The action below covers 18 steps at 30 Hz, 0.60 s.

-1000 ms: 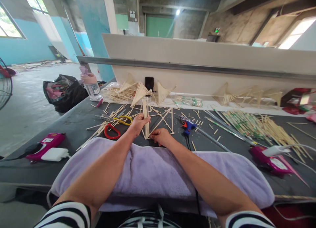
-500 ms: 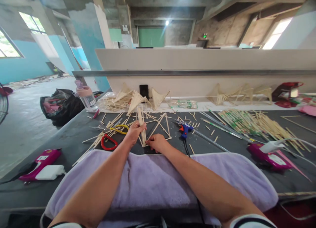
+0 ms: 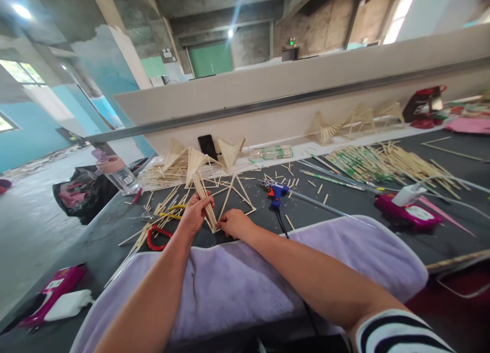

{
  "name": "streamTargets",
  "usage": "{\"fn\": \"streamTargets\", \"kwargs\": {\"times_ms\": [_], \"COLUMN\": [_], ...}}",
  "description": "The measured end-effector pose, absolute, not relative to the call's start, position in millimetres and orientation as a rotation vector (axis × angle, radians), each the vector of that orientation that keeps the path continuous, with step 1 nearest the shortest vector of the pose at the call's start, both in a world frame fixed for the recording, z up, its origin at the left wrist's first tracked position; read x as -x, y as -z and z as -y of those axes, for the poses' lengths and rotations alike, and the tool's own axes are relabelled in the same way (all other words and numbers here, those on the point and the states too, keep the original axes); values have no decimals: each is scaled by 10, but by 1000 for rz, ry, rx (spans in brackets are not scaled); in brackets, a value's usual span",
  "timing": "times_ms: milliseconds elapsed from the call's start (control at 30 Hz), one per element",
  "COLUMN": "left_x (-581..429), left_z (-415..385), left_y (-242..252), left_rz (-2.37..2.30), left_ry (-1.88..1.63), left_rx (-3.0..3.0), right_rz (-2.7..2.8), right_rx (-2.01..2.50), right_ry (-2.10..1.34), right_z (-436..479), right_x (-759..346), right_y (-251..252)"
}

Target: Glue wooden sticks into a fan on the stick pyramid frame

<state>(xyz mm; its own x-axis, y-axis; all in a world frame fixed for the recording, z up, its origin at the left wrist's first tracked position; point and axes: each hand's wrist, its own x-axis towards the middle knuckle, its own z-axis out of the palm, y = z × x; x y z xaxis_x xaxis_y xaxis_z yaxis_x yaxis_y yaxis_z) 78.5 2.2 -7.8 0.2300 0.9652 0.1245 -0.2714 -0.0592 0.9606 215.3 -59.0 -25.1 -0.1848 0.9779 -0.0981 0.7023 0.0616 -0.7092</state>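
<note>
My left hand (image 3: 196, 212) is closed around a narrow bundle of thin wooden sticks (image 3: 210, 218), which leans up and away from me. At the bundle's lower end, my right hand (image 3: 233, 223) pinches near the corner where the sticks meet; its fingertips partly hide that spot. Just beyond lies a triangular stick frame (image 3: 251, 208), its left side close behind my right hand. A blue glue gun (image 3: 278, 191) rests to the right of it. Left of my left hand are scissors with red and yellow handles (image 3: 158, 239), lying among loose sticks.
A purple towel (image 3: 237, 281) covers the table's front edge under my forearms. Finished fan-shaped stick models (image 3: 229, 151) stand along the back near a phone (image 3: 207, 147). Many sticks (image 3: 356, 161) lie at right. Magenta power strips (image 3: 408, 212) and a bottle (image 3: 117, 172) flank the workspace.
The view has tilted and shifted, so the table appears slanted. Both hands keep their hold on the stick bundle, which leans a little more to the left in the picture.
</note>
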Motion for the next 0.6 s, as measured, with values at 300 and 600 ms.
{"fn": "streamTargets", "kwargs": {"times_ms": [300,600], "left_x": [-799,-783], "left_z": [-31,-41], "left_y": [85,105], "left_rz": [-778,-769], "left_ry": [-1221,-1212], "left_rx": [-1167,-1214], "right_rz": [1948,1974], "right_rx": [1672,1702], "right_ry": [-836,-756], "right_z": [630,635], "right_x": [-2166,-2148], "right_y": [177,175]}}
